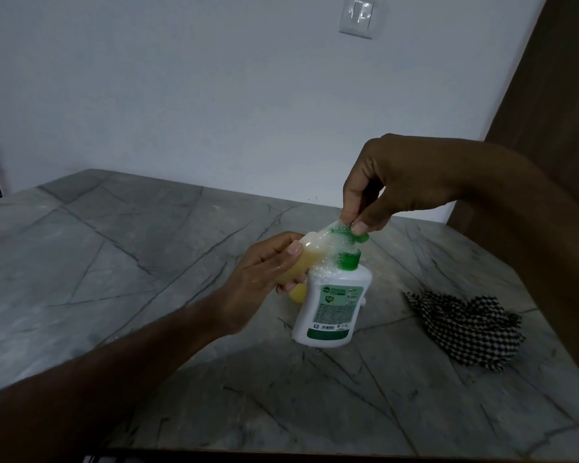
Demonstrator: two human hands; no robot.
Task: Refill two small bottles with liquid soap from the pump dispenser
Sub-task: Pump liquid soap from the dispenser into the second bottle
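Note:
A white pump dispenser [331,309] with a green label and a green pump head [348,238] stands on the grey marble table [147,262]. My left hand [264,279] holds a small clear bottle [310,243] tilted, its mouth against the pump spout; yellowish soap shows inside it. Foam covers the spout and the dispenser's shoulder. A second yellowish shape [298,292] shows below my left hand, behind the dispenser; I cannot tell what it is. My right hand [391,185] comes from above, its thumb and fingers pinching the green pump head.
A crumpled black-and-white checked cloth [465,329] lies on the table to the right of the dispenser. A white wall with a light switch [356,16] rises behind the table. A brown door [549,95] stands at the right.

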